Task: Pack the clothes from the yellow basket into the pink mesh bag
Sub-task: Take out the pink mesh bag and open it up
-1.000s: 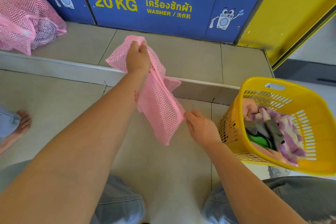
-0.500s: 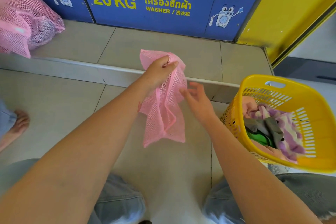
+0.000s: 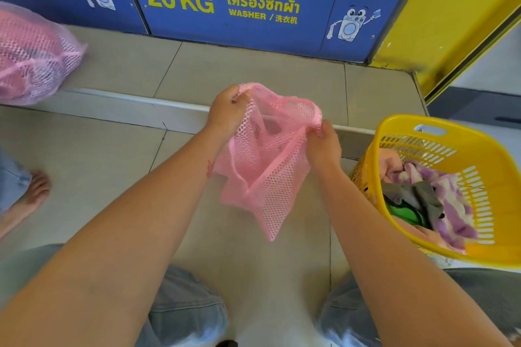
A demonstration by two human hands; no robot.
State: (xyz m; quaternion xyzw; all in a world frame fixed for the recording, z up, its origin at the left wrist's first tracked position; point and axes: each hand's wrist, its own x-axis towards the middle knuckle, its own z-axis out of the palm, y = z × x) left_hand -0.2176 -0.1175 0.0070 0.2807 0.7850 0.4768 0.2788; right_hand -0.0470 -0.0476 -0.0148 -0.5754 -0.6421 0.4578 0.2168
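A limp pink mesh bag (image 3: 265, 172) hangs in front of me above the tiled floor, its mouth spread apart at the top. My left hand (image 3: 227, 113) pinches the far left rim of the mouth. My right hand (image 3: 322, 146) grips the near right rim. The bag looks empty. To my right stands a yellow basket (image 3: 479, 149) holding clothes (image 3: 428, 194): purple-and-white cloth, a grey piece, a green piece and something pink.
A raised tiled step (image 3: 197, 70) runs across ahead, below blue washer panels (image 3: 239, 5). A second, stuffed pink mesh bag (image 3: 31, 56) lies on the step at far left. Another person's bare foot (image 3: 31, 194) is on the floor at left. A yellow door (image 3: 456, 14) stands at right.
My left hand came down and toward the middle with the bag. My right hand took hold of the bag's rim, and the two hands pulled its mouth apart.
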